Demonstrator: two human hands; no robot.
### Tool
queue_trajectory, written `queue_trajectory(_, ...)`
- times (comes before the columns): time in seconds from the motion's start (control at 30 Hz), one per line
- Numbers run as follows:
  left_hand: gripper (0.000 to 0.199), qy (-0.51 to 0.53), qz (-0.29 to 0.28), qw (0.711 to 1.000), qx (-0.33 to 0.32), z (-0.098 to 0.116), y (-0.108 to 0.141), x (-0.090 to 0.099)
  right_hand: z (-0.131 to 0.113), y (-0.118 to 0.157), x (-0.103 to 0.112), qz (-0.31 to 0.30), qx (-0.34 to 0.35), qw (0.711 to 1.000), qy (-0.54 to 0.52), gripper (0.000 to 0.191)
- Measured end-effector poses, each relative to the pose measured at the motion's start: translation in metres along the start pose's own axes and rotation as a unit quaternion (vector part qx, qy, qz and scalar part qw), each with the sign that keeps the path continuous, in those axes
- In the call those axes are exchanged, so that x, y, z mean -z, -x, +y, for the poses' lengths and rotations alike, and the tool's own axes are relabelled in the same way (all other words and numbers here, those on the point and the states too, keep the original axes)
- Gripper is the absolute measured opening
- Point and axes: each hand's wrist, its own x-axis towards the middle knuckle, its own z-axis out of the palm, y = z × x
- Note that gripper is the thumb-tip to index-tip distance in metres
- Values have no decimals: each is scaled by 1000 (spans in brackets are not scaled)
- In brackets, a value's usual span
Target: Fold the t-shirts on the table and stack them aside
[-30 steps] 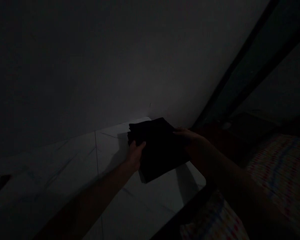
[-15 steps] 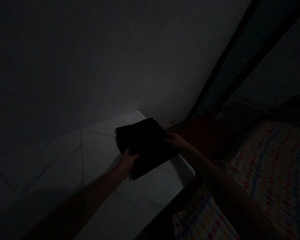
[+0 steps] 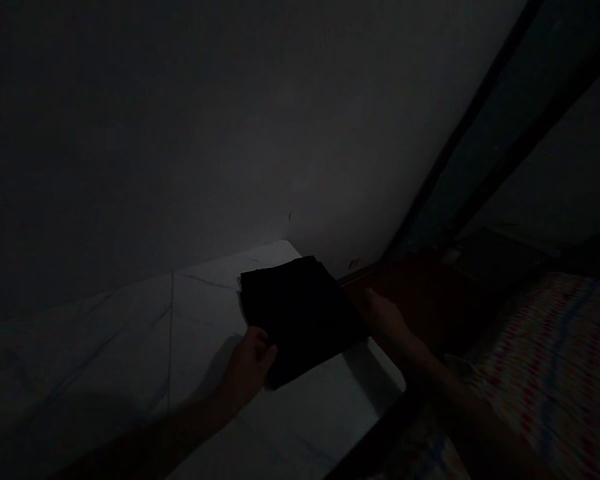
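Note:
A folded stack of black cloth (image 3: 300,317) lies on a white, grey-veined tabletop (image 3: 290,407), near its far corner. My left hand (image 3: 247,370) rests at the cloth's lower left edge, fingers curved and loose. On the opposite side, my right hand (image 3: 385,320) is against the cloth's right edge, dim and slightly blurred. Neither hand lifts the stack. The room is very dark, so the cloth's folds are hard to make out.
A plain wall (image 3: 205,133) rises behind the tabletop. To the right are a dark reddish-brown wooden surface (image 3: 420,293), a bed with a dotted, striped cover (image 3: 540,360), and dark diagonal bars (image 3: 480,140).
The view has shifted, so the cloth sits lower in the picture. My left hand has eased back from the cloth's edge, and my right hand has moved down along its side.

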Motion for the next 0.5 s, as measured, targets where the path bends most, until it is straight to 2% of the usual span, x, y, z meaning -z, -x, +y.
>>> queue_trajectory(0.03, 19, -56, 8, 996, -75, 6, -9, -1, -11, -2, -1, 15, 25, 999, 24, 26)
queue_trajectory(0.1, 27, -149, 4, 968, -203, 19, -36, -8, -35, -11, -11, 28, 127, 991, 13, 31)
queue_trajectory(0.17, 42, -240, -15, 932, -272, 26, -68, -19, -54, -23, -30, 20, 222, 975, -22, 39)
queue_trajectory(0.23, 55, -337, -32, 902, -270, 22, -96, -28, -63, -35, -51, 6, 254, 967, -24, 48)
queue_trajectory(0.3, 62, -399, -41, 882, -247, 10, -113, -35, -61, -44, -68, -10, 245, 969, -9, 51)
queue_trajectory(0.4, 67, -427, -34, 869, -246, -8, -120, -40, -49, -54, -82, -10, 241, 970, 30, 53)
queue_trajectory(0.5, 70, -433, -27, 867, -243, -14, -117, -41, -39, -59, -88, -7, 253, 959, 128, 59)
